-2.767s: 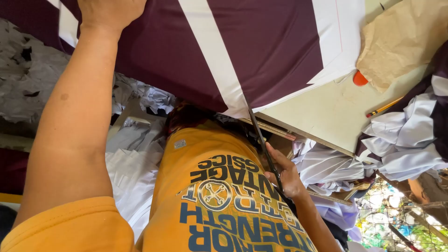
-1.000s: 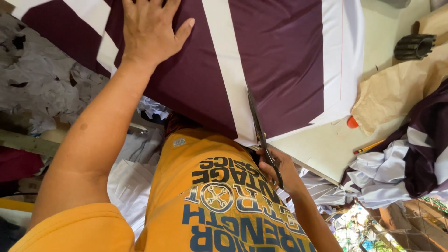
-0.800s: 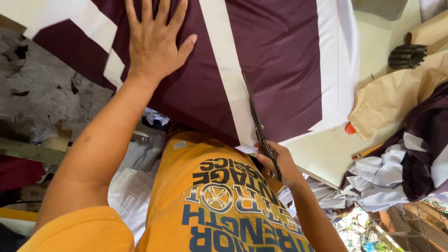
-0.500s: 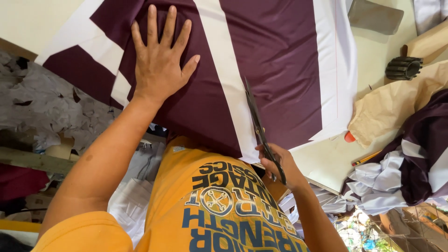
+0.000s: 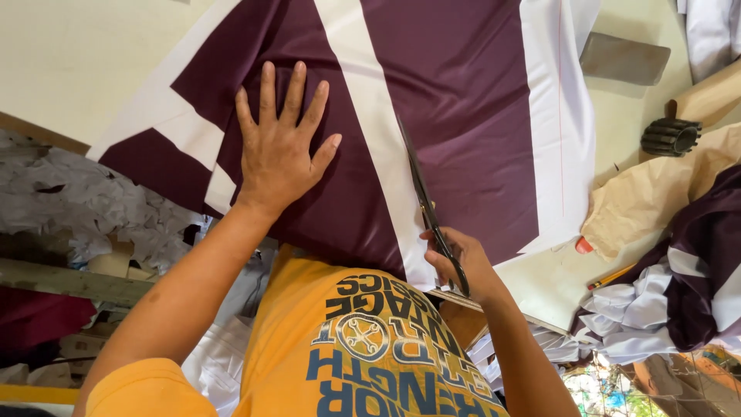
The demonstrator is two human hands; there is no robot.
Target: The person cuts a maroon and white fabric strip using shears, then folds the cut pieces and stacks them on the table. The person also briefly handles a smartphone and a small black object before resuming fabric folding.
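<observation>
On the counter [image 5: 93, 54] in front of me, the maroon cloth [image 5: 463, 100] lies spread out flat, with white strips [image 5: 370, 131] running across it and a wide white band [image 5: 559, 131] along its right edge. My left hand [image 5: 279, 150] is pressed palm-down on the cloth, left of the middle strip, fingers [image 5: 266, 96] spread apart and flat, clamped on nothing, just pinning the fabric. My right hand [image 5: 463, 262] is at the near edge of the cloth, fingers curled through the loops of the scissors [image 5: 428, 208] and closed on the handles. The dark blades point away from me, lying along the right side of the middle white strip, right where white meets maroon. I can't tell how far apart the blades are; they look like one thin dark line from here.

Off to the far right, a grey block [image 5: 624, 58] sits on the bare counter, and a black ribbed piece [image 5: 670, 137] rests beside brown paper [image 5: 656, 197]. Just near that paper there's a small orange-red cap [image 5: 584, 245], and a pencil [image 5: 611, 276] lies nearer to me. Maroon and white fabric [image 5: 679, 286] is heaped at the right edge. Down on the left, below the counter edge, crumpled pale scraps [image 5: 85, 208] are piled up.
</observation>
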